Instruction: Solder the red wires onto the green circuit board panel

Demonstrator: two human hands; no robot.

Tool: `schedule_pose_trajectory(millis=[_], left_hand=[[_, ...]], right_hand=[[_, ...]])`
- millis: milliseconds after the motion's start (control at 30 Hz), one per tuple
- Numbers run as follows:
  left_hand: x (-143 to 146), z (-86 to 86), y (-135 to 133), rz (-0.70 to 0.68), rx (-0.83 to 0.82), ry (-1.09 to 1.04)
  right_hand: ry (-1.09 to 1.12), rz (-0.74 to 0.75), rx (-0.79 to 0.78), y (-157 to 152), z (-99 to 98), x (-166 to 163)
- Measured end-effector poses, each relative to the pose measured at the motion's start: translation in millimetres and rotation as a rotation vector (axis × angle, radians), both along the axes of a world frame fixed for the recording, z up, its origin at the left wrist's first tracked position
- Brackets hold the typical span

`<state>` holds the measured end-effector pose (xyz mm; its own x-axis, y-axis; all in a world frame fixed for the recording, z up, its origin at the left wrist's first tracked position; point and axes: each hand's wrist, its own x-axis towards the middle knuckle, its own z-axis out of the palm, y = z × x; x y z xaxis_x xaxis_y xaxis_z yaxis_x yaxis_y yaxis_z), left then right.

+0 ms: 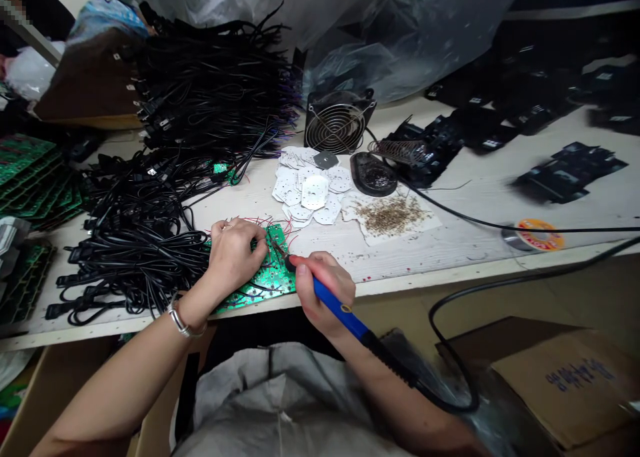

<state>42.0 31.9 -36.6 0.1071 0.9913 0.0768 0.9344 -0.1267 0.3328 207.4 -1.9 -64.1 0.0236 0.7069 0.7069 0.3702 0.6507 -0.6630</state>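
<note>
A green circuit board (273, 277) lies near the table's front edge, with thin red wires around its back edge and dark cables by its left side. My right hand (327, 290) grips a blue-handled soldering iron (340, 310), its tip reaching down to the board's upper middle. Over the board's left part rests my left hand (236, 253), fingers curled and thumb pressed in close to the iron's tip. Whatever those fingers hold is hidden. A silver bracelet circles the left wrist.
Bundled black power cords (215, 90) cover the back left. Behind the board are white plates (315, 191), a small fan (337, 123), a dark oval dish (374, 175) and brown scraps on paper (395, 215). A solder reel (535, 235) sits right; the iron's cable (453, 303) loops below the edge.
</note>
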Motion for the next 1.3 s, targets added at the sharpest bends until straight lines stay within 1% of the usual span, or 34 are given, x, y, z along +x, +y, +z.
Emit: schedule_pose_trajectory(millis=[233,467,667,767,967,1167,1300], left_hand=[[1,-1.0,-2,-0.007,0.021,0.003],[2,-0.7,-1,0.004,0.018,0.017],[3,2.0,-2,0.0,0.001,0.012],[3,2.8,-2,0.004,-0.007,0.008],[3,2.1,-2,0.003,0.005,0.013],[2,1.5,-2,0.0,0.006,0.011],[2,1.8,-2,-0.001,0.009,0.016]], right_hand=[[-0.029,-0.004,0.018,0,1.1,-1],[-0.011,-0.01,-0.025,-3,4.4,1],[0.083,-0.058,-0.145,-9,9.0,12],[0.091,-0.054,-0.193,-11,8.8,13],[0.119,-0.037,-0.183,-12,5.5,13],[0.14,-0.048,-0.248,-13,4.6,14],[0.16,-0.052,-0.259,-14,2.8,13]])
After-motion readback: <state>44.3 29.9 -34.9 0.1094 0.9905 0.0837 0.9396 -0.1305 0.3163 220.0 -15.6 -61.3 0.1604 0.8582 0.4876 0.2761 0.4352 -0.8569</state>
